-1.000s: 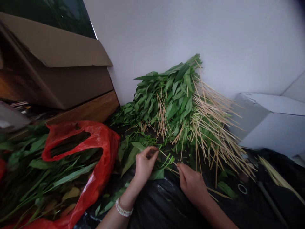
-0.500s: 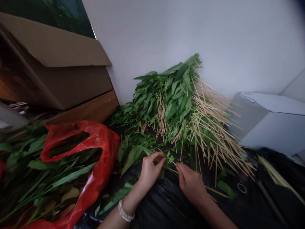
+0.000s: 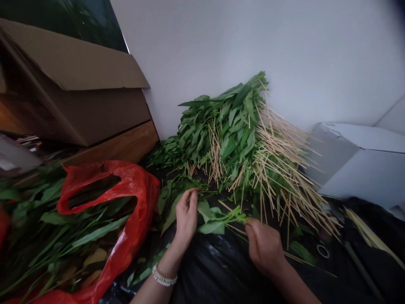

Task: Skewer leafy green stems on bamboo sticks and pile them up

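Observation:
My right hand [image 3: 265,245] is closed on a thin wooden stick at lower centre, just behind a small bunch of green leaves [image 3: 211,226] whose bright stems [image 3: 236,216] gather at the stick. The leaf blades point left, toward my other hand. Up and to the left, my left hand [image 3: 186,215], with a white beaded bracelet on its wrist, bends its fingertips together at the near edge of a pile of loose leaves [image 3: 172,198]. Whether a leaf or stem is between those fingertips I cannot make out. Beyond both hands stands a large heap of leaf-laden sticks [image 3: 228,126].
Many bare stick ends [image 3: 291,164] jut rightward from the heap, against the white wall [image 3: 221,46]. A red plastic bag [image 3: 144,202] full of long leaves lies left. A cardboard box [image 3: 95,71] stands behind it, a white box [image 3: 363,164] right. Black plastic sheeting [image 3: 215,274] lies beneath.
My left hand has moved away from the stick, left and up to the loose leaves. My right hand has shifted slightly right and down, and the leaf bunch on its stick now shows fully.

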`<state>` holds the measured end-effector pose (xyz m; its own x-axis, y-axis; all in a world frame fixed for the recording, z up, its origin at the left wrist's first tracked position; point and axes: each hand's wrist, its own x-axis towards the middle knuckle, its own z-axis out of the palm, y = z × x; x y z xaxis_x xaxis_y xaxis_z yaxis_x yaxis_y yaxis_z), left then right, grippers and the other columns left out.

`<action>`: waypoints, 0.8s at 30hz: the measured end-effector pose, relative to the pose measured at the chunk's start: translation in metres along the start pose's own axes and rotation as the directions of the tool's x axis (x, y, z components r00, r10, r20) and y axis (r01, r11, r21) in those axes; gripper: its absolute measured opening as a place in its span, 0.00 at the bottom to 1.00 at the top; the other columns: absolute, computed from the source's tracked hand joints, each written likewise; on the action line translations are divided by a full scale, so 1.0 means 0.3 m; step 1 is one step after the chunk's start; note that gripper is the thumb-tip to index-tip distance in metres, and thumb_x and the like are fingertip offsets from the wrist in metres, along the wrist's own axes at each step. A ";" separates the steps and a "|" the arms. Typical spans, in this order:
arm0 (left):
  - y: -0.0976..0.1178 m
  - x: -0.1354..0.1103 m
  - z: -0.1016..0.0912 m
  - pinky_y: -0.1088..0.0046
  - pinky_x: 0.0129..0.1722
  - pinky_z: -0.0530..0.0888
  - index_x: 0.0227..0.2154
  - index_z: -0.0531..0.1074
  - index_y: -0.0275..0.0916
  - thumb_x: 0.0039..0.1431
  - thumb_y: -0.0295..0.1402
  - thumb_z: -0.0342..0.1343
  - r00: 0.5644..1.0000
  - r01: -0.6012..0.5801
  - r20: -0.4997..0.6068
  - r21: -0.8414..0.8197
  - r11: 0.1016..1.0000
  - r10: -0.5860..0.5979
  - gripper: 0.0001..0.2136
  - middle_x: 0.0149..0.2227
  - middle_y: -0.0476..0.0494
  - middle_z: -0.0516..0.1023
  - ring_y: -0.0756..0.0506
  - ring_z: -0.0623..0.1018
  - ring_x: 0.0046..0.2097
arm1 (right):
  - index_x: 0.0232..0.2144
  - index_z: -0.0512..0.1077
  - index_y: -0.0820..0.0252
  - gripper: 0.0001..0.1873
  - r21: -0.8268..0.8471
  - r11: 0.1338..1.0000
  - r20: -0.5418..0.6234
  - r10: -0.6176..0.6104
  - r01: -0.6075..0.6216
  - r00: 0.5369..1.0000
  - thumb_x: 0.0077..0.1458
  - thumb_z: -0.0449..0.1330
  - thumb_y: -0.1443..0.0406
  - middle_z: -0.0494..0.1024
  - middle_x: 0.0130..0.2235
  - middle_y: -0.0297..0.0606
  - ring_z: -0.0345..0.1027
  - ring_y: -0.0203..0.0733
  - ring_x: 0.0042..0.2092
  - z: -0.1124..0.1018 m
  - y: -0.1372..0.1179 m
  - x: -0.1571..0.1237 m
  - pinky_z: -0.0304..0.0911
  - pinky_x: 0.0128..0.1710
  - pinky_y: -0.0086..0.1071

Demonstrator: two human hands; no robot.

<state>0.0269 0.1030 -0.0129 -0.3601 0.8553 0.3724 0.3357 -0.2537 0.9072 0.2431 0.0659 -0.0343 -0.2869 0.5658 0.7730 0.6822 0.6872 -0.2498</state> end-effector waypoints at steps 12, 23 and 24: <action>-0.173 0.049 0.033 0.68 0.40 0.72 0.57 0.61 0.40 0.51 0.25 0.55 0.948 -0.189 0.319 0.558 0.808 0.001 0.28 0.47 0.38 0.74 0.43 0.76 0.41 | 0.39 0.66 0.64 0.09 0.039 0.988 0.091 -0.149 0.146 0.985 0.59 0.47 0.73 0.70 0.27 0.36 0.62 0.38 0.26 0.010 -0.027 0.004 0.55 0.27 0.32; -0.059 0.036 -0.037 0.61 0.48 0.69 0.42 0.73 0.40 0.49 0.24 0.50 0.957 -0.290 0.147 0.553 0.781 0.252 0.17 0.50 0.40 0.66 0.39 0.71 0.49 | 0.38 0.67 0.62 0.10 0.003 0.992 0.113 -0.123 0.123 0.986 0.59 0.46 0.71 0.71 0.26 0.35 0.64 0.36 0.25 0.007 -0.029 0.005 0.56 0.26 0.31; -0.054 0.036 -0.040 0.60 0.51 0.68 0.43 0.73 0.40 0.48 0.23 0.49 0.946 -0.324 0.155 0.519 0.791 0.286 0.18 0.51 0.40 0.66 0.39 0.69 0.51 | 0.39 0.67 0.62 0.10 0.004 0.993 0.097 -0.118 0.118 0.988 0.59 0.47 0.71 0.72 0.26 0.35 0.64 0.36 0.25 0.004 -0.026 0.005 0.57 0.27 0.31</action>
<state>0.0071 0.1109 -0.0212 -0.1095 0.8064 0.5811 0.8337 -0.2438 0.4955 0.2364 0.0620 -0.0319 -0.4290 0.5222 0.7371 0.6407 0.7511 -0.1592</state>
